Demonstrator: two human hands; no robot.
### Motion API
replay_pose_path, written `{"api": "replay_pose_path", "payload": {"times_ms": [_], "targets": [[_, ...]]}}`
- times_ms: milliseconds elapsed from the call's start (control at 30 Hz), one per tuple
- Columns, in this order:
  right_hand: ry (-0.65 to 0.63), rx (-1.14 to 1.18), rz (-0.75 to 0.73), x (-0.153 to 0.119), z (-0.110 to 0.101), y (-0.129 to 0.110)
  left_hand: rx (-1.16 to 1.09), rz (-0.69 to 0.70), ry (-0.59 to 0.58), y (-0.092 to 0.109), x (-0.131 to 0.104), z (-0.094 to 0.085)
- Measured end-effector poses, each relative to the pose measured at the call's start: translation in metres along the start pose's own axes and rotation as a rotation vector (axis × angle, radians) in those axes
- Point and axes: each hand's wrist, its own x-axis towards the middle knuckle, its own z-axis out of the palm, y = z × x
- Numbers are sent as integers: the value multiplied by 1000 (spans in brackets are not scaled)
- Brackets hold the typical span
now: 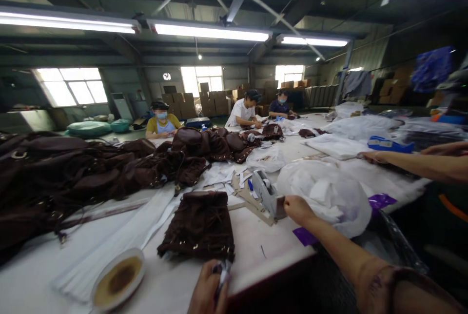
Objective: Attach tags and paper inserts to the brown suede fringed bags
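My left hand (209,288) is closed at the front edge of the table around a small, shiny grey and dark thing (224,271), too blurred to name. Just beyond it lies a dark brown gathered bag (201,221) with small metal fittings along its near edge. My right hand (299,210) reaches across with its fingers pinched at the near end of a grey tape dispenser (263,192). Whatever sits between those fingertips is too small to make out. Cardboard strips (250,202) and paper scraps lie by the dispenser.
Brown bags (120,163) are heaped along the left. A bowl of brownish stuff (119,277) stands near left. A filled white plastic bag (325,192) bulges beside my right arm. A co-worker's hands (376,157) reach in at right near a blue tape dispenser (389,144). Several people work opposite.
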Motion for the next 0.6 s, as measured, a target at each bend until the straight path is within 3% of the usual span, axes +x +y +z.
{"api": "replay_pose_path", "payload": {"times_ms": [167,233,333,467,600], "targets": [[-285,65,-159,-69,30,-20,51,-63,-51,10,-9,2],[-492,225,-124,-106,51,-37,57,-73,-63,16,-9,3],[-641,474,-15,-146,81,-64,82,-56,-73,23,-8,5],[-697,574,60,-158,109,-85,164,-12,-61,27,-9,5],[-667,509,92,-156,123,-86,249,25,-21,27,-11,4]]}}
